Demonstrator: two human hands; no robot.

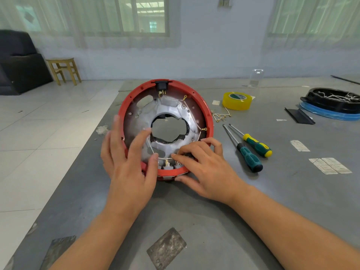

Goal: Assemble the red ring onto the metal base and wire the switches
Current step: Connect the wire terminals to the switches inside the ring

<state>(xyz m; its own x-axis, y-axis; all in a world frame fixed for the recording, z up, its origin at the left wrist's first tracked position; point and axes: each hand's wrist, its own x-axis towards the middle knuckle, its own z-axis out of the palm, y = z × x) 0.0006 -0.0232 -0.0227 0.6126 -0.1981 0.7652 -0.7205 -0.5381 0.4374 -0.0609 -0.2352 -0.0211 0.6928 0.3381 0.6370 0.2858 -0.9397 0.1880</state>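
The red ring [204,106] sat around the metal base [175,112] on the grey table [272,191], and everything else is placed here from this ring. At its near rim were the switches [168,166], partly covered by fingers, so their number could not be counted well. The left hand [126,162] held the ring's left side, with fingers reaching over the rim and the thumb touching a white wire [151,148] inside. The right hand [202,168] rested on the near rim with curled fingers pressing at the switches; whether it pinched a wire could not be told. At the far rim a black socket [161,85] was fixed. To the right of the ring lay two screwdrivers [249,151], and beyond them a yellow tape roll [236,100] whose label was too small to read. White paper labels [329,165] further right carried print that was not legible. A black tray [331,99] far right was cut off by the picture edge.
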